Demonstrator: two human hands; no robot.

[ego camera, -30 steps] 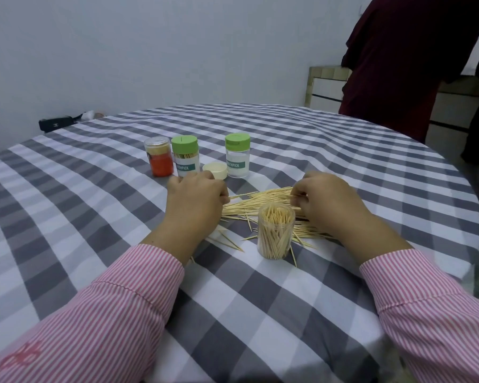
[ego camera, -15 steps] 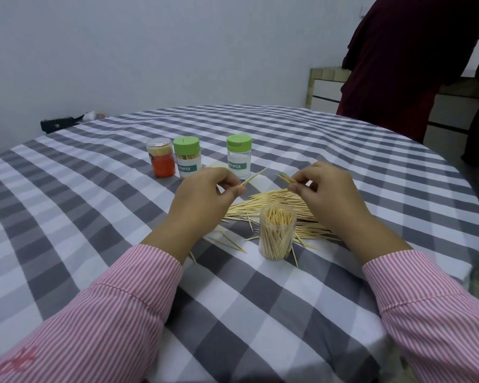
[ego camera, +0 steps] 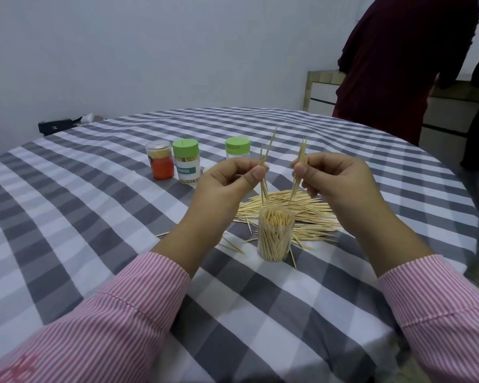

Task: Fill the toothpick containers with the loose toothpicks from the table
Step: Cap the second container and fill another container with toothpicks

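Fingers [ego camera: 256, 172] of my left hand [ego camera: 227, 186] and right hand [ego camera: 340, 186] each pinch toothpicks.
Both bunches hang above the open clear container [ego camera: 275, 233].

both forearms wear long sleeves of a shirt with thin vertical stripes in pinkish red and white. the left sleeve [ego camera: 100, 322] ends in a buttonless-looking cuff with a stitched seam across it, and a faint red mark shows low near the frame's corner. the right sleeve [ego camera: 437, 308] has the same striped cuff and seam. both hands, left hand [ego camera: 224, 186] and right hand [ego camera: 340, 186], are bare, with no rings or watch in view.
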